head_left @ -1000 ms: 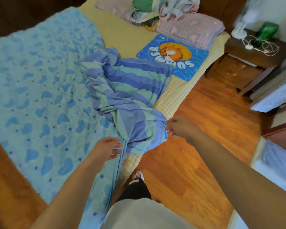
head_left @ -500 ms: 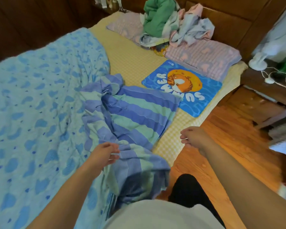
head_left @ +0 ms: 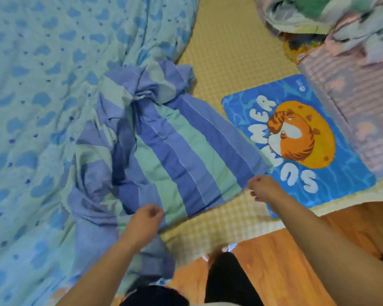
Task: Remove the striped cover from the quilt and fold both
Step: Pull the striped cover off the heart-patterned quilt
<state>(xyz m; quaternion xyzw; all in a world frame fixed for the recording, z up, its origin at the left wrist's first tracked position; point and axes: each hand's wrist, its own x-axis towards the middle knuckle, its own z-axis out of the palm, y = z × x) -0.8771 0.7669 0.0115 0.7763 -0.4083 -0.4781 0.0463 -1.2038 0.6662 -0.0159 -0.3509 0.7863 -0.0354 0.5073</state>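
Note:
The striped cover (head_left: pixel 175 151), blue, purple and green, lies crumpled on the bed, partly on the light blue quilt (head_left: pixel 35 89) with darker blue patches. My left hand (head_left: pixel 145 221) is closed on the cover's near edge. My right hand (head_left: pixel 262 187) pinches the cover's right corner, just off the blue mat. The stretch of cover between my hands is pulled fairly flat; its far end is bunched into a knot-like wad.
A blue "SUMMER" mat (head_left: pixel 301 140) with an orange cat lies right of the cover on the yellow checked sheet (head_left: pixel 230 51). A pink pillow (head_left: pixel 358 102) and a pile of clothes (head_left: pixel 314 16) sit at the head. Wooden floor (head_left: pixel 285 261) runs along the bed's near edge.
The view has moved in closer over the bed. Both hands reached forward and took hold of the striped cover, the right hand at its right corner, the left at its near edge.

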